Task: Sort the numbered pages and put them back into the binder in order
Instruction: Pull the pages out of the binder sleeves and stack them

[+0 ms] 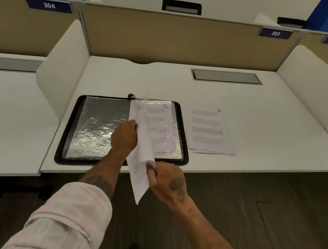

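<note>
White study desk (249,99), binder (66,129) lying open at its front edge, a stack of pages (209,132) just right of it, 2 on top. Loose page (139,176) tilts over the binder's near edge: left hand (124,137) grips it high, right hand (167,182) pinches it low.

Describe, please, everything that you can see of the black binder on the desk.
The black binder lies open and flat near the front edge of the white desk. Its left sleeve is shiny, crinkled clear plastic; the right one holds a printed page marked 6. The left hand is over its middle, gripping a loose sheet that the right hand pinches lower down.
</note>
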Action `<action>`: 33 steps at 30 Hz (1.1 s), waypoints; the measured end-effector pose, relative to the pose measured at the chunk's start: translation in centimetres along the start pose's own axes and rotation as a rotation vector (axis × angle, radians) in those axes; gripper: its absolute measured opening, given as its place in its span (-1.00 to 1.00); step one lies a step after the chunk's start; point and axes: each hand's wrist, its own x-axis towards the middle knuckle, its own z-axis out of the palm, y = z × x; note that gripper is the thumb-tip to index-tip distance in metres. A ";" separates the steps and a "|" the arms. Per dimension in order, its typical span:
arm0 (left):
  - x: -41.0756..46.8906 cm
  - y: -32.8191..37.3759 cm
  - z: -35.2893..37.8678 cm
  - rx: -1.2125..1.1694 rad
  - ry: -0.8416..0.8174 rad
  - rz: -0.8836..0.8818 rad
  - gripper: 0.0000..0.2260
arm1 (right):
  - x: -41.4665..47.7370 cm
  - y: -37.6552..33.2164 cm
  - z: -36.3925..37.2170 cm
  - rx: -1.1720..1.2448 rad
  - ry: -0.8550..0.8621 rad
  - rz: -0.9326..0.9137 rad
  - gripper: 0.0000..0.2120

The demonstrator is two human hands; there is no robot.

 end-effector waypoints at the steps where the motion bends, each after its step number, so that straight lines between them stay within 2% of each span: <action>1: -0.2 -0.2 -0.2 -0.022 0.027 -0.029 -0.85 | 0.1 0.0 -1.1 -0.008 0.016 -0.013 -0.59; 5: -1.9 -1.7 -1.4 -0.130 0.114 -0.131 -0.80 | 1.6 0.6 -4.9 -0.141 0.026 -0.014 -0.74; 8: -2.9 -3.3 -2.1 -0.147 0.168 -0.191 -0.77 | 2.7 0.2 -7.6 -0.156 -0.016 -0.044 -0.72; 11: -2.9 -5.2 -2.2 -0.236 0.198 -0.300 -0.76 | 4.2 0.0 -10.8 -0.068 -0.161 -0.008 -0.64; 14: -2.9 -7.1 -2.7 -0.320 0.219 -0.439 -0.77 | 6.2 0.7 -13.7 0.088 -0.165 0.107 -0.64; 18: -2.9 -9.4 -3.0 -0.419 0.216 -0.582 -0.68 | 8.3 2.7 -15.9 0.374 -0.013 0.292 -0.65; 22: -2.6 -12.0 -2.9 -0.551 0.226 -0.698 -0.65 | 9.7 6.2 -16.0 0.716 0.127 0.493 -0.77; 25: -2.6 -13.6 -3.0 -0.626 0.257 -0.748 -0.70 | 10.2 8.9 -14.8 0.925 0.250 0.604 -0.82; 28: -2.4 -15.0 -3.1 -0.681 0.281 -0.742 -0.74 | 10.0 11.5 -13.3 1.116 0.375 0.690 -0.74; 30: -2.5 -15.7 -2.9 -0.727 0.280 -0.733 -0.80 | 9.6 13.4 -12.3 1.211 0.434 0.750 -0.72; 33: -2.9 -16.7 -2.5 -0.839 0.266 -0.811 -0.83 | 9.1 15.6 -10.3 1.297 0.497 0.880 -0.79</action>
